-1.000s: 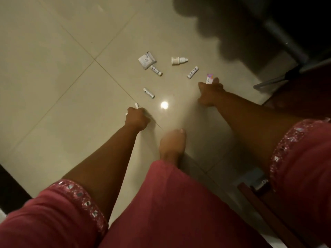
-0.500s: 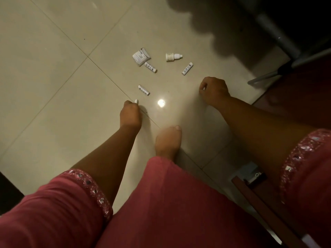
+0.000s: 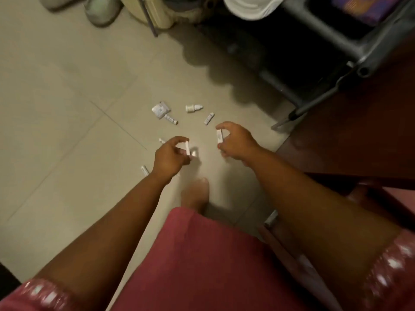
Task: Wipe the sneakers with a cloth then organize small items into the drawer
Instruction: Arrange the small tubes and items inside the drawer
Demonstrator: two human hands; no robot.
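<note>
Left hand [image 3: 170,157]: grip curled, thumb and fingers pinching a small white plastic tube [image 3: 187,147], held upright just above the floor. Right hand [image 3: 235,142]: grip likewise curled, pinching a second short white tube with grey print [image 3: 219,136].

On the beige tiled floor [image 3: 67,108], past both hands: two printed white tubes [image 3: 208,118] [image 3: 171,119], a white dropper bottle on its side [image 3: 193,107], a crumpled white sachet [image 3: 160,110]. Another tube [image 3: 144,170] lies beside the left wrist; one more [image 3: 161,140] partly hidden behind the left fingers. Pale sneaker [image 3: 101,10] near the floor's far edge. Bare foot [image 3: 195,194] between the arms.
</note>
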